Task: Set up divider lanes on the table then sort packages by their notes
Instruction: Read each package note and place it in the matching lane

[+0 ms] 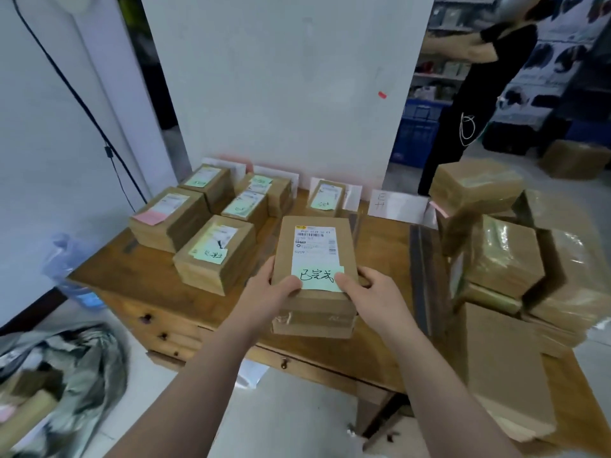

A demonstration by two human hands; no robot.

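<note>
Over the near middle of the wooden table (380, 259), someone is holding a brown package (314, 256) with both hands. Their left hand (277, 289) is gripping the near left corner, its thumb lying across the top face. Their right hand (367, 289) is gripping the near right corner, its thumb pressing on the edge of a green note (322, 277) that is carrying handwriting. That note is sitting just below a white shipping label (315, 242) on the same face. From where I am standing I cannot tell whether the package is resting on the wood or hanging just above it.

Behind it and to the left, other parcels are lying flat in rows. A pink-note package (165, 223) is sitting at the far left, and several green-note packages (215, 256) are lying beside and behind it, with one more straight behind the held box. Along the back edge, white cards (396, 206) are standing upright against the wall.

At the table's right end, a tall pile of taped parcels (496, 259) is crowding the surface. A blue plastic bottle (72, 269), blurred, is standing beside the left end. Back right, a second person in black (479, 94) is standing near some shelves
</note>
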